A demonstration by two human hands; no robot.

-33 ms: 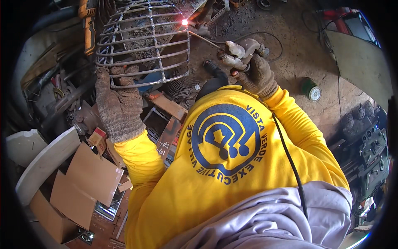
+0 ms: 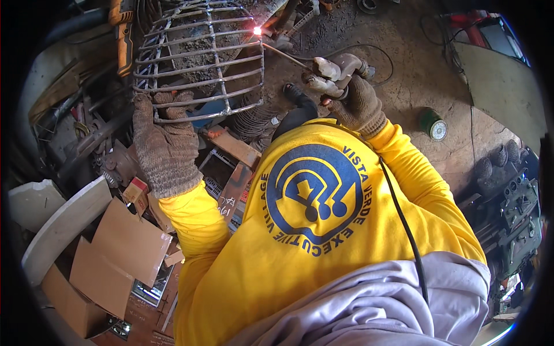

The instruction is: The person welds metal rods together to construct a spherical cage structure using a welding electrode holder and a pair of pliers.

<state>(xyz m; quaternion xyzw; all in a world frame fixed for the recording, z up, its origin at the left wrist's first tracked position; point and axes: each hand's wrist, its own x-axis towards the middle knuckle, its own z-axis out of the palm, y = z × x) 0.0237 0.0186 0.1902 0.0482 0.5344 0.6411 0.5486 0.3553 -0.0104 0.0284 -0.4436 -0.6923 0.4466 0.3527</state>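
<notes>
The gloved fingers of the left hand [image 2: 167, 144] curl round the near-left bars of the metal grille [image 2: 216, 57], and those of the right hand [image 2: 362, 106] close on a pale rod holder [image 2: 328, 70]. From my remote seat, I see the thin rod [image 2: 287, 56] reach toward a bright glow [image 2: 257, 30] at the grille's upper right edge. I judge a slack left grip could let the frame shift, an unsteady right wrist could stick the rod, and flying sparks could scorch the gloves.
</notes>
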